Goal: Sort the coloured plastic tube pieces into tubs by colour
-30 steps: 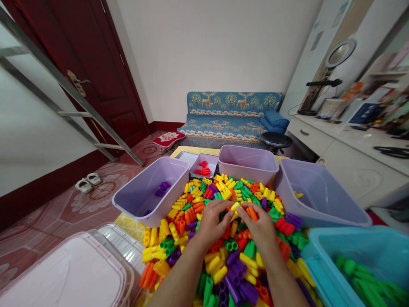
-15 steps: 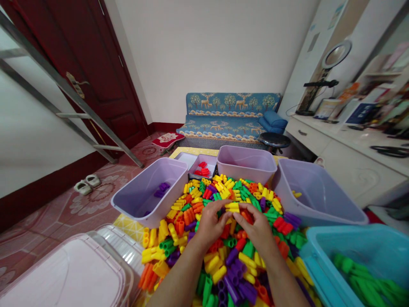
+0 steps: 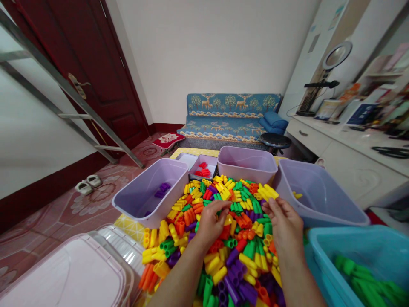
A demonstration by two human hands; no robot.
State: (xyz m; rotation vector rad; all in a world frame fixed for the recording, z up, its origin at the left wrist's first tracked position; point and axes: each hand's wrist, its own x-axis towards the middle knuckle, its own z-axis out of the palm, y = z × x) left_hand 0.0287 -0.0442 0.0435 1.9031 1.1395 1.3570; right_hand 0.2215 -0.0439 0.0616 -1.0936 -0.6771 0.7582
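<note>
A yellow plastic tube block (image 3: 267, 192) is pinched at the fingertips of my right hand (image 3: 285, 219), over the right side of the pile and close to the right lilac bin (image 3: 332, 200). Above the middle of the pile, my left hand (image 3: 211, 224) has its thumb and forefinger apart with nothing visible between them. Beneath both hands spreads a heap of tube blocks (image 3: 234, 273) in yellow, green, orange, red and purple. A few yellow blocks (image 3: 297, 195) lie inside the right lilac bin.
Purple blocks (image 3: 162, 189) lie in the left lilac bin (image 3: 128, 207), red ones (image 3: 203, 171) in a small tray. Another lilac bin (image 3: 247, 170) stands at the back. A turquoise bin (image 3: 361, 234) with green blocks is at right. Stacked lids (image 3: 73, 273) lie at left.
My hands have come apart. The right one has moved right and slightly up with the yellow block, towards the right lilac bin, while the left one has stayed nearly in place.
</note>
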